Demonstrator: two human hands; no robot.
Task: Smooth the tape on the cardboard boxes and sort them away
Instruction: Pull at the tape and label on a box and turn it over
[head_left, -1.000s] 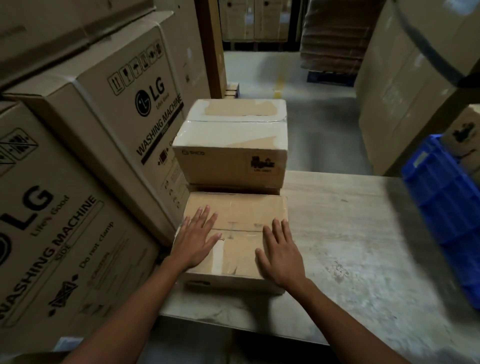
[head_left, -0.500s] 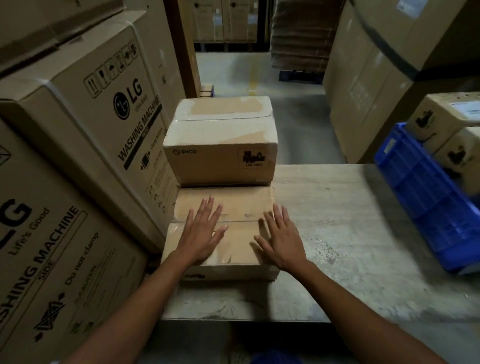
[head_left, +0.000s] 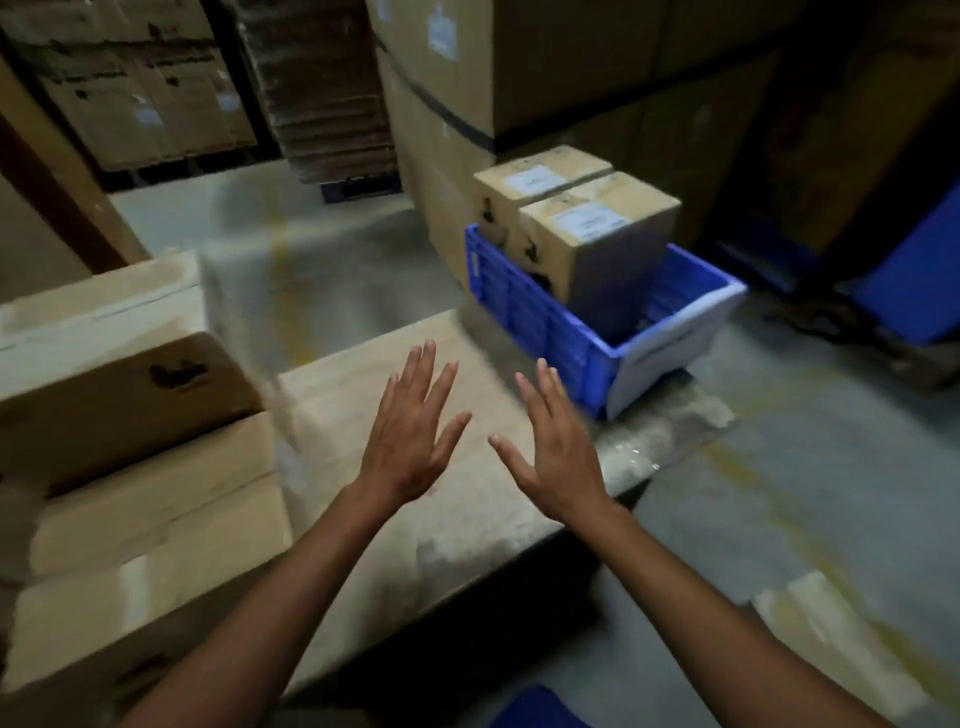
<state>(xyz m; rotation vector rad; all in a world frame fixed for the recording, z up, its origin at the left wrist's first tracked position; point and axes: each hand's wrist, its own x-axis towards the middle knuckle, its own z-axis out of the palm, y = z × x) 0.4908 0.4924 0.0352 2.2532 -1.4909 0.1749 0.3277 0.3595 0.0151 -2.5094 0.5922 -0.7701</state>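
Now, head view, heavily blurred: left hand (head_left: 410, 441) and right hand (head_left: 556, 457) are out flat over the counter (head_left: 467, 545), fingers spread, each grip wide and holding nothing; whether they touch it, I cannot tell. Stacked cardboard boxes (head_left: 130, 405) sit at the left, cut off by the frame, their tape hard to read. Two labelled boxes (head_left: 608, 244) stand in a blue crate (head_left: 540, 322) by the counter's far corner.

The box stack (head_left: 135, 467) lies left on the table (head_left: 467, 525); the crate (head_left: 550, 332) stands at its far right; two boxes (head_left: 597, 234) stand in the crate; cartons (head_left: 545, 67) stand behind it.
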